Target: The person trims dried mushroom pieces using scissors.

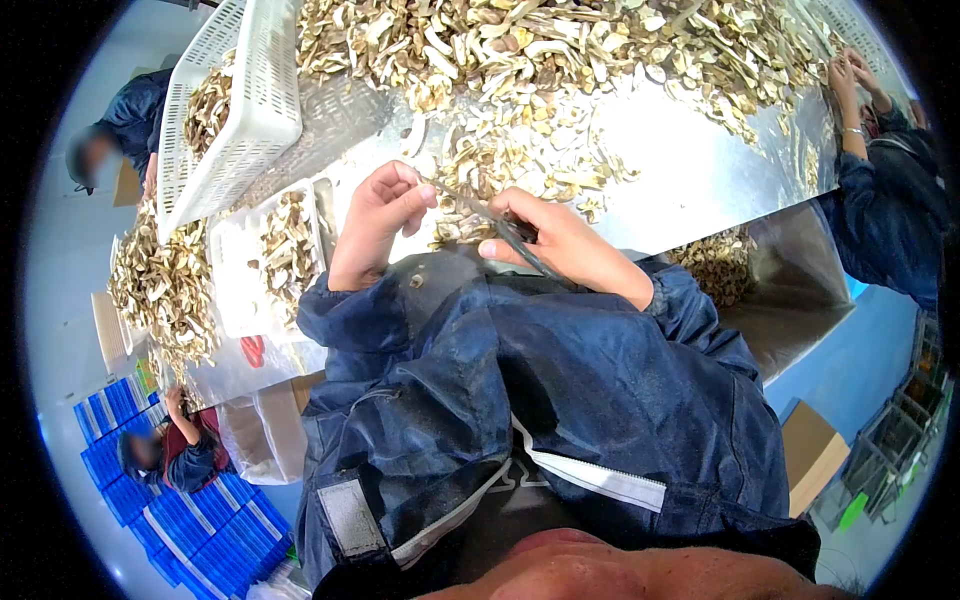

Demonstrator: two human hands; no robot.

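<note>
Dark-blue fabric jacket (430, 360) nearest, just below both hands. Right hand (570, 240) is wrapped round black-handled metal scissors (517, 240), blades toward the left. Left hand (375, 215): thumb and forefinger pinched, likely on a slice; piece itself hidden. Just beyond the hands, a loose scatter of pale brown-edged mushroom-like slices (480, 160).

Status: looks mid-run. White plastic tray (232, 275) left of left hand is part filled, maybe finished pieces. Large brown-and-cream heap (560, 50) past both hands reads as the bulk left. Can't tell cut from uncut.

Surface: shiny metal counter (700, 180), glare right of right hand. White perforated basket (262, 110) stands beyond left hand, slices inside.

Room: co-worker (890, 200) far right of right hand, two more far left, near blue stacks (190, 530).
</note>
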